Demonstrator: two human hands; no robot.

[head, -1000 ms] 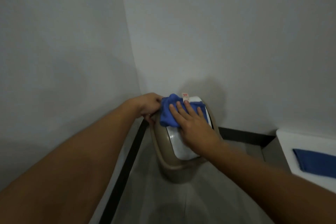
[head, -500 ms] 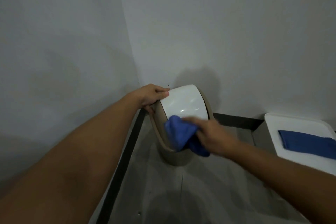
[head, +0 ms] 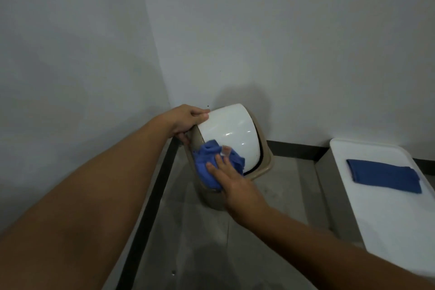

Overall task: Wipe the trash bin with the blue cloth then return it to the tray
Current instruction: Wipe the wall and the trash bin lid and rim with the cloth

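Note:
A beige trash bin with a white swing lid stands in the room's corner, tilted toward me. My left hand grips the bin's upper left rim beside the lid. My right hand presses a crumpled blue cloth flat against the lid's lower front and the rim. A white tray lies on the floor at the right.
A second, folded blue cloth lies on the tray. Grey walls meet just behind the bin, with a dark baseboard along them. Grey floor stretches toward me in front of the bin.
My right hand swept the cloth from the top of the lid down to its lower front. The bin tipped further toward me, and my left hand kept its hold on the rim.

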